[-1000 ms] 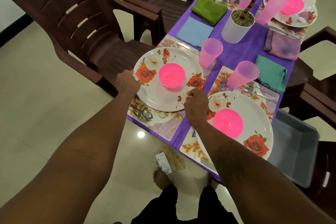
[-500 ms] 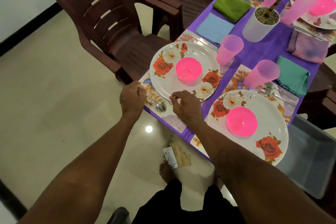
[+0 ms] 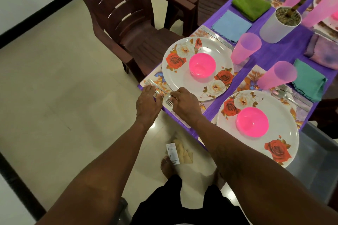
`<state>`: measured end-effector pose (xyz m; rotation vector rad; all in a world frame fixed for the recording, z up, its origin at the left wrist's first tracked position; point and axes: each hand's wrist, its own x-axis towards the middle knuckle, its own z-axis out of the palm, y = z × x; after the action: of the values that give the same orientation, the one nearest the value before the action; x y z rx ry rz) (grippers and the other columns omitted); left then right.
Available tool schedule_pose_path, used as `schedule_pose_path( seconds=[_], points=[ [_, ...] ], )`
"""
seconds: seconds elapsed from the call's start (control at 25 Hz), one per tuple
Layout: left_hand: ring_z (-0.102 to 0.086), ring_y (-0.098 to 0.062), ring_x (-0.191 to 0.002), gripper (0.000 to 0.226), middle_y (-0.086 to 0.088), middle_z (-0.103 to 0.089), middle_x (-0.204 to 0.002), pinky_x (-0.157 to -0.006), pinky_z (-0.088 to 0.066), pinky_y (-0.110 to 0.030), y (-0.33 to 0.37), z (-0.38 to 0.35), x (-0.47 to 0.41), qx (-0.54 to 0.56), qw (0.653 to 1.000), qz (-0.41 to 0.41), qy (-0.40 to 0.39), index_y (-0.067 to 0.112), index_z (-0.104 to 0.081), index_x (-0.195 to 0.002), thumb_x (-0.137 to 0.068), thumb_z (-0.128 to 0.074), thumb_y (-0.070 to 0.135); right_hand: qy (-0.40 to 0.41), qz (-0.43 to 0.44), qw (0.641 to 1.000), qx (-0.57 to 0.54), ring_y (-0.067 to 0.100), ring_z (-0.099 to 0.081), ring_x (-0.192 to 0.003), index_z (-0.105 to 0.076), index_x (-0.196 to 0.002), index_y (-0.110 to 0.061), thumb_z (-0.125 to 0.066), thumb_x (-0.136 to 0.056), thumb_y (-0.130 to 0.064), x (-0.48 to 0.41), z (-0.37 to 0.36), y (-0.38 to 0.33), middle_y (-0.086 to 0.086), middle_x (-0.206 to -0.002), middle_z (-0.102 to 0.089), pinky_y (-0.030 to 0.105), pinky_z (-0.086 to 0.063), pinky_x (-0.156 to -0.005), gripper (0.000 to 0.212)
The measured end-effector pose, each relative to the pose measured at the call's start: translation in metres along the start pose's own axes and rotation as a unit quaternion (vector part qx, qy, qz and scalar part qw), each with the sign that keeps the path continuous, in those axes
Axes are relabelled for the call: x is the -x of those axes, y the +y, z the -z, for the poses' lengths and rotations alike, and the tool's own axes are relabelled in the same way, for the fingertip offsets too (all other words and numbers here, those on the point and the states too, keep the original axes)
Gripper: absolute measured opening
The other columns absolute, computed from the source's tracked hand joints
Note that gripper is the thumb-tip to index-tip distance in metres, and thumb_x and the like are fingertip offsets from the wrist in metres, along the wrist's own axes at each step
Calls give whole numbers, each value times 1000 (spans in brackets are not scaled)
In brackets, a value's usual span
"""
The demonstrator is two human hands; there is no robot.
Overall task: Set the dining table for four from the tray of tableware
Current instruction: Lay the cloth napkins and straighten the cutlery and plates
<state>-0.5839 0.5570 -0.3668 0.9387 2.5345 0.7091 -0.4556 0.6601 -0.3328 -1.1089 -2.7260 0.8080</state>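
Fork (image 3: 169,102) lies just left of the near plate (image 3: 182,82); my right hand (image 3: 184,105) pinches it, my left hand (image 3: 147,103) rests straight fingers on its handle.

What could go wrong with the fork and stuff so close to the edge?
The cutlery lies right at the edge of the table, so a slip of the left hand or right hand could send it to the floor. The near plate seems to overhang the corner; an arm could tip it and its pink bowl.
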Motion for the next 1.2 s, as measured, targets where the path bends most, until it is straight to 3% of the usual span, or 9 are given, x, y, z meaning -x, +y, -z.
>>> schedule_pose_path(
  seconds=[0.2,0.52,0.76,1.04,1.2],
  points=[
    [-49,-29,-141,63,-11,-51,-154,-112,-43,-45,-4,6,-3,-24,999,-16,-15,9,-51,-148,-100,-61,49,16,-31,999,-29,20,-66,-90,-74,-117,-13,-60,-101,-33,-7,-5,-3,5,-108,-67,28,-53,-74,30],
    [-48,-28,-143,65,-10,-53,-153,-114,-41,-46,-2,2,0,-15,1000,8,-1,10,-53,-147,-99,-57,54,25,-68,996,-58,17,-60,-82,-74,-112,-10,-64,-98,-33,-11,-13,-8,8,-101,-68,29,-46,-70,29],
    [-50,-29,-140,65,-11,-54,-152,-112,-43,-48,-2,4,-1,-30,1000,2,-4,9,-55,-146,-99,-57,55,35,-78,993,-80,15,-58,-83,-75,-113,-10,-67,-97,-35,-15,-19,-5,6,-100,-68,22,-37,-67,30],
    [-52,-30,-138,63,-12,-54,-151,-112,-43,-48,2,8,0,-44,999,2,-10,9,-55,-145,-99,-58,53,38,-78,992,-91,15,-60,-81,-76,-108,-10,-66,-98,-33,-15,-23,-3,6,-95,-68,25,-40,-69,26],
    [-57,-30,-132,58,-11,-56,-149,-108,-47,-46,0,12,2,-30,1000,0,-2,10,-57,-143,-100,-59,49,67,-85,987,-120,14,-63,-81,-76,-103,-12,-57,-103,-30,-9,-17,2,4,-93,-71,21,-49,-71,26]
  ],
)
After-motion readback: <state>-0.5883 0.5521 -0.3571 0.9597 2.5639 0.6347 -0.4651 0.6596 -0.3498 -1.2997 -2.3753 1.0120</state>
